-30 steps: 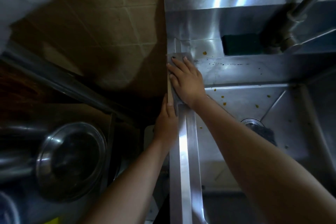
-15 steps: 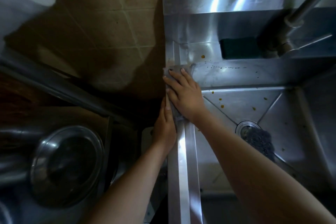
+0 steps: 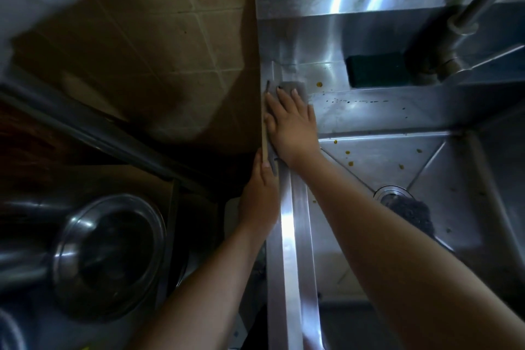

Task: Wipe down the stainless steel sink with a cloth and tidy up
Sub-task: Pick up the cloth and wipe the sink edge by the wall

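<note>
1. The right hand [image 3: 292,125] lay flat, fingers spread, pressing the cloth [image 3: 292,88] onto the sink [image 3: 397,111] at its far left corner; an open palm, not a closed grip, likely to spread pressure over the wiping face.
2. The left hand [image 3: 260,196] rested on the sink's left rim [image 3: 289,236], fingers extended along the edge and closed on nothing that I could see; it seemed to brace the body for the reach.
3. The cloth sat just below the raised back ledge, with the tiled wall [image 3: 176,51] beside it to the left, so little room remained forward or left.
4. Open room lay to the right along the ledge, where brown specks [image 3: 319,84] showed, and down into the basin toward the drain [image 3: 393,193].
5. A dark sponge [image 3: 375,71] and the faucet [image 3: 454,45] would limit a rightward sweep.
6. A pot lid [image 3: 110,253] sat well apart, left of the sink.
</note>
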Available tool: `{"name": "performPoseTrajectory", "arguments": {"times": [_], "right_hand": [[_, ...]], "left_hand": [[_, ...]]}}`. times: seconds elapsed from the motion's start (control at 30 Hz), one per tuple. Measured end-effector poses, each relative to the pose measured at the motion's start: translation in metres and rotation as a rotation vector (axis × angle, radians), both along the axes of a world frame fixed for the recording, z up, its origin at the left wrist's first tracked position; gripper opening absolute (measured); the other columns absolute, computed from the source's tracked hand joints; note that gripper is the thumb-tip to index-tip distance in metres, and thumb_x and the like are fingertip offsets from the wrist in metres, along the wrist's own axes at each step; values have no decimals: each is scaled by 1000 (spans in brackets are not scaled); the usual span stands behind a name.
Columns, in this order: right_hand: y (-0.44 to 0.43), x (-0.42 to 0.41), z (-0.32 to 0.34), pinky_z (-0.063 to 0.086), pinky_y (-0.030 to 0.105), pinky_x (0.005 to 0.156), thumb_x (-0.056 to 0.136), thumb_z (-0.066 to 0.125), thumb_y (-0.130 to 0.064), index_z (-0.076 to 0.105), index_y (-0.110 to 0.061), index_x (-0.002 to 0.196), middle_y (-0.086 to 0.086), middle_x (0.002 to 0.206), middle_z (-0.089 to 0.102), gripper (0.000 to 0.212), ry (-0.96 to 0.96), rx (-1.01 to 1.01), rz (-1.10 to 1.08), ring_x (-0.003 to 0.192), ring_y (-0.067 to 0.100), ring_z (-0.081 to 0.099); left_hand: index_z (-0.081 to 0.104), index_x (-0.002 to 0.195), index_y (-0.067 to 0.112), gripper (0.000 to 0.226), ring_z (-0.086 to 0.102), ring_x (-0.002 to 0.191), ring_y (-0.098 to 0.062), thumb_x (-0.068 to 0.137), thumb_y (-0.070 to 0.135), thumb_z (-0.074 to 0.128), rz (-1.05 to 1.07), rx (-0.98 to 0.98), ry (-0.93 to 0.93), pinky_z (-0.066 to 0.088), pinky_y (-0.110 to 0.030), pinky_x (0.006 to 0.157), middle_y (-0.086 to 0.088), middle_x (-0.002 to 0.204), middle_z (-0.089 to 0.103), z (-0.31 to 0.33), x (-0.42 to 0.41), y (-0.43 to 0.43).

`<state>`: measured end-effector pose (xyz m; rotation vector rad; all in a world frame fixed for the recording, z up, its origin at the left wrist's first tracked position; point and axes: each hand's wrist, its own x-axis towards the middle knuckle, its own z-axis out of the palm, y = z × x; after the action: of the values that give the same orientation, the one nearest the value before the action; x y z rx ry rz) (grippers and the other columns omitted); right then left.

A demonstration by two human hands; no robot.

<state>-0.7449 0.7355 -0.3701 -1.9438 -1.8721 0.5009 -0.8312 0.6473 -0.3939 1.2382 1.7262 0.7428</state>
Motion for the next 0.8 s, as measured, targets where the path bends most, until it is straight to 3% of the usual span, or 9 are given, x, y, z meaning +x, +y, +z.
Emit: {"name": "performPoseTrajectory", "arguments": {"times": [0.23, 0.4, 0.53, 0.7, 0.8], "right_hand": [[-25, 4, -6, 1, 43, 115, 99, 31, -36, 31, -28, 144, 0, 155, 23, 45, -3, -7, 64, 145, 21, 7], [16, 11, -10, 3, 44, 115, 99, 28, -38, 28, -29, 145, 1, 155, 22, 46, -2, -3, 89, 145, 23, 7], [45, 15, -11, 6, 45, 115, 100, 27, -38, 28, -27, 145, 3, 155, 23, 47, -64, 16, 116, 144, 24, 10], [55, 19, -8, 3, 44, 115, 100, 24, -40, 25, -27, 146, 3, 156, 20, 48, -91, 15, 157, 145, 25, 9], [45, 19, -7, 5, 45, 115, 99, 28, -41, 25, -25, 146, 3, 155, 21, 50, -75, 32, 154, 145, 24, 8]], "left_hand": [[25, 142, 34, 57, 39, 129, -17, 88, 50, 18, -39, 10, -97, 25, -26, 99, 1, 145, 38, 3, -3, 2], [28, 140, 37, 55, 46, 120, -14, 89, 53, 21, -45, -31, -75, 29, -21, 90, 2, 138, 46, 4, -4, 0], [28, 143, 25, 44, 50, 108, -16, 100, 35, 25, -48, -27, 130, 28, -10, 81, -9, 135, 48, -2, -2, -2], [26, 143, 29, 44, 45, 121, -27, 99, 37, 23, -3, -72, -6, 29, -24, 85, -8, 140, 42, 4, -1, -1], [31, 141, 30, 46, 47, 118, -19, 97, 42, 24, -19, -33, -28, 32, -6, 75, 1, 130, 50, 7, -4, -3]]}}
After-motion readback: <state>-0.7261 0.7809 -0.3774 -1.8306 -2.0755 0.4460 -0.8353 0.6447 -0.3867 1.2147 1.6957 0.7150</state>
